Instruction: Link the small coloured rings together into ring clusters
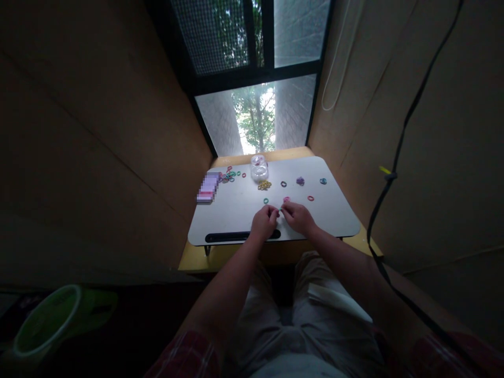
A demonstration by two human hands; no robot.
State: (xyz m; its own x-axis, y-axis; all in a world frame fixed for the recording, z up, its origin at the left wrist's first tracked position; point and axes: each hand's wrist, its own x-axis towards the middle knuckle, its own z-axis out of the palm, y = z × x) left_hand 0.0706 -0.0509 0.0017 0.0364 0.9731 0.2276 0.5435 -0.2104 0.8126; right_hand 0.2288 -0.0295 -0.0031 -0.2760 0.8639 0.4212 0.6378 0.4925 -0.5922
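Daylight from the window (258, 118) falls across the white worktop (228, 215). Near its front edge the right hand (298, 216) pinches a small green band (281, 210); the left hand (264, 222) curls fingers beside it, but whether they grip it I cannot tell. Light, even fingertip pressure should suit something so small, clear of the pink band (286, 199) beyond.

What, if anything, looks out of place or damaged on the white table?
Nothing looks plainly damaged. The mixed-colour rings near the far left corner of the white table look a little untidy: they lie loosely scattered, while the yellow rings form one single-colour cluster.
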